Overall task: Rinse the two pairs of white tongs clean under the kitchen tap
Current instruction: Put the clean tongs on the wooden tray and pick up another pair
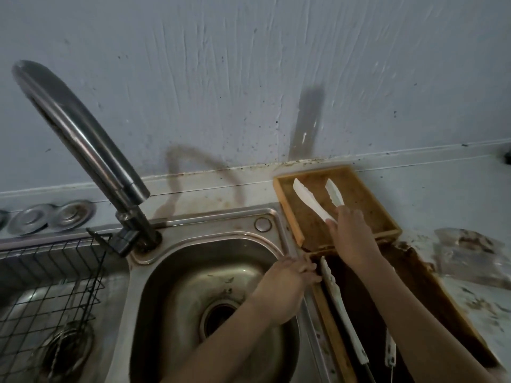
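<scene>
Pretty dim overall, kind of a cold bluish-grey cast. The tap [80, 139] catches soft glare along its curve and throws a faint looping shadow on the wall [249, 78]; another dark streak of shadow sits further right. Heavy fisheye bending at the edges, and the whole thing's soft and grainy, corners especially.

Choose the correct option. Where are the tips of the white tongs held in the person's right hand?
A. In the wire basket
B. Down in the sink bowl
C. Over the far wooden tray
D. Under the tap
C: the right hand holds the white tongs over the wooden tray beside the sink.
</scene>
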A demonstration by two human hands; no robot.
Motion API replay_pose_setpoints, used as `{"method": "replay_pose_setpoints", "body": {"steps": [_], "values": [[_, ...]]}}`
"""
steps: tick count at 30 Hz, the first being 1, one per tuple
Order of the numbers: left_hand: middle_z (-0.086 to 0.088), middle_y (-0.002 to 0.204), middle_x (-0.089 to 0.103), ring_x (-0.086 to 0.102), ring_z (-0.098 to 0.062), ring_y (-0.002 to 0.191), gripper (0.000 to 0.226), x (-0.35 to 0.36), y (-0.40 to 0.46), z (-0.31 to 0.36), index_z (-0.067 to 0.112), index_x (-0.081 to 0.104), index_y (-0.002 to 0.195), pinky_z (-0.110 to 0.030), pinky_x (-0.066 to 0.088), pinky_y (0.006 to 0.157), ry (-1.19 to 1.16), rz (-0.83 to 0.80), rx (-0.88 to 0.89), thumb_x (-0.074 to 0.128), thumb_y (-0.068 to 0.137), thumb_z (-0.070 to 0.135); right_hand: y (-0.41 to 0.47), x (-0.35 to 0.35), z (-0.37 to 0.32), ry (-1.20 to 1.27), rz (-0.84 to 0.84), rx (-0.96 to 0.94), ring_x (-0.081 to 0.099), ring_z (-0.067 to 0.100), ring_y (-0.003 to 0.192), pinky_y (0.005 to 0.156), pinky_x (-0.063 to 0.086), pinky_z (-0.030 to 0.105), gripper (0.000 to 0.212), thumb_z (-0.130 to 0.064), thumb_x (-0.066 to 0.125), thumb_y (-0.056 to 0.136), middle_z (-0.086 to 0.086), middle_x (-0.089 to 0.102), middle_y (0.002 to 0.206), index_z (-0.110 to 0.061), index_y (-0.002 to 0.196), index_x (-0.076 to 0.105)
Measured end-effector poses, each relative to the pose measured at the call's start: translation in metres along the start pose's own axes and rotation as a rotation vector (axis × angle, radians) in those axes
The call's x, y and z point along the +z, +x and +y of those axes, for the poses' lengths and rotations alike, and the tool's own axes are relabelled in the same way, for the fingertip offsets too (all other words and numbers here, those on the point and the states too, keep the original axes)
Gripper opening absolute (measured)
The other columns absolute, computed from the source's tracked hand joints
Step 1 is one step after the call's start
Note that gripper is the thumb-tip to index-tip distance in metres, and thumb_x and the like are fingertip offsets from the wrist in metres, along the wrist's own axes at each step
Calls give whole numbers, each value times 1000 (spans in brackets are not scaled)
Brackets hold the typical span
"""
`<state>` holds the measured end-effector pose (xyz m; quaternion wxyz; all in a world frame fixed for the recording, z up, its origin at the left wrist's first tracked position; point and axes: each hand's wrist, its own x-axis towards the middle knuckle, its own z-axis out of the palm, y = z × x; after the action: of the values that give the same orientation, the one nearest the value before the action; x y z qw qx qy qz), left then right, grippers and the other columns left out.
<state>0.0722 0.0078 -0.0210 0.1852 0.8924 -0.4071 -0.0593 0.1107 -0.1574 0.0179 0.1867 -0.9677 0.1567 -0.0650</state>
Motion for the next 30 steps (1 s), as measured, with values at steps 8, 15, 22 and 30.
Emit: {"method": "replay_pose_setpoints", "body": {"steps": [8, 15, 22, 30], "values": [[-5, 125, 61, 54, -28, 118, 41, 12, 2, -4, 16, 66, 115, -41, 38, 105, -78, 110, -24, 50, 79, 3, 11, 15, 3, 188, -18, 9, 53, 22, 103, 82, 39, 24, 44, -26, 49, 95, 16, 50, 126, -6, 133, 40], [3, 134, 55, 46, -22, 124, 54, 11, -4, -2, 23, 61, 122, -35, 28, 107, -134, 102, -70, 44, 76, 0, -29, -14, 22, 181, 144, -126, 48, 22, 123, 96, 35, 27, 38, -19, 48, 95, 13, 50, 134, -7, 130, 45], [5, 143, 46, 38, -20, 130, 55, 8, -11, 10, 26, 51, 132, -35, 25, 109, -76, 61, -113, 45, 82, 3, -93, -27, 35, -32, -125, -167, 54, 2, 56, 52, 44, 18, 22, -37, 50, 92, -9, 56, 64, -27, 73, 53], [2, 156, 25, 21, -24, 143, 69, -6, -20, 27, 25, 35, 143, -43, 20, 114, 42, -49, -136, 46, 82, -7, -132, -23, 33, -205, -413, -87, 58, 5, 61, 59, 50, 21, 21, -40, 49, 88, -7, 59, 69, -25, 74, 53]]}}
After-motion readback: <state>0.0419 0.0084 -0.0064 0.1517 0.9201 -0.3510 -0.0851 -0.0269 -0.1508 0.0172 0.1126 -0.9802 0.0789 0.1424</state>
